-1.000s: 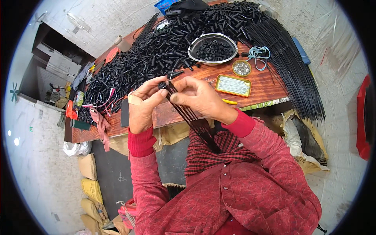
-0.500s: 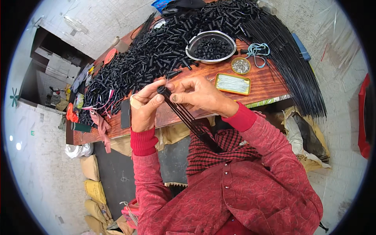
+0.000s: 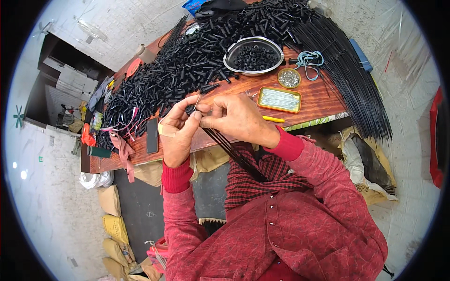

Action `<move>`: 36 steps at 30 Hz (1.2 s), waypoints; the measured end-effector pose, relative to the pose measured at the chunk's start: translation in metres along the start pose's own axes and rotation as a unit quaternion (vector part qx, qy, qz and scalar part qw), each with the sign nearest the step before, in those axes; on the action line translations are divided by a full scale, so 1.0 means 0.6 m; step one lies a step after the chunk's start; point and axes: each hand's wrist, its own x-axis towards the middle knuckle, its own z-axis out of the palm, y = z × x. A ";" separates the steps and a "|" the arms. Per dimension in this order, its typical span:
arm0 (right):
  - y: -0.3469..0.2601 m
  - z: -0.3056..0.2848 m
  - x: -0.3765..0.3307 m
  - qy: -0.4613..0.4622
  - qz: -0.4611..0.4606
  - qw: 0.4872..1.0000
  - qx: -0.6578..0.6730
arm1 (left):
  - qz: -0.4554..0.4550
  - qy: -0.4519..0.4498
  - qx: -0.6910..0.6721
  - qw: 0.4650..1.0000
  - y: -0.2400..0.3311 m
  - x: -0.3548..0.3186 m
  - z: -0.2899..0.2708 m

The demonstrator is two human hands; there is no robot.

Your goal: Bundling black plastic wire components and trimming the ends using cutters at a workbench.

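My left hand (image 3: 177, 131), with a beige bandage on it, is closed on a small black round piece (image 3: 190, 110) whose detail the fingers mostly cover. A bundle of thin black rods (image 3: 229, 149) hangs from beside my fingertips down to my lap. A thin silver wire (image 3: 197, 99) rises at the left fingertips. My right hand (image 3: 241, 119) is closed close to it, thumb and finger meeting by the rod tops; what they pinch is hidden. A yellow handle (image 3: 273, 119) shows beside my right wrist; the rest of it is hidden by the hand.
On the wooden table (image 3: 311, 100), a heap of black tubular parts (image 3: 173, 75) stands behind a metal bowl of black rings (image 3: 253, 56). A yellow tray of pins (image 3: 279, 99), a round tin (image 3: 288, 78), long black rods (image 3: 347, 70) and a phone (image 3: 152, 136) lie around.
The black round piece has turned and is now mostly covered by my left fingers. My right hand has tilted and shifted slightly down, and the yellow handle has come into view beside its wrist.
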 end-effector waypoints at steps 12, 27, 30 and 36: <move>-0.017 -0.071 0.007 0.135 -0.284 0.941 -0.122 | -0.001 -0.058 -0.058 0.997 -0.002 0.011 0.022; 0.084 -0.115 0.035 -0.139 0.080 0.932 0.325 | 0.046 -0.056 -0.026 0.997 -0.032 0.050 0.054; 0.184 -0.098 -0.044 0.020 -0.136 0.977 -0.163 | 0.063 -0.066 -0.112 0.989 -0.082 0.050 0.032; 0.247 -0.065 -0.115 0.000 -0.146 0.911 -0.385 | 0.037 -0.001 -0.308 0.951 -0.101 0.031 0.017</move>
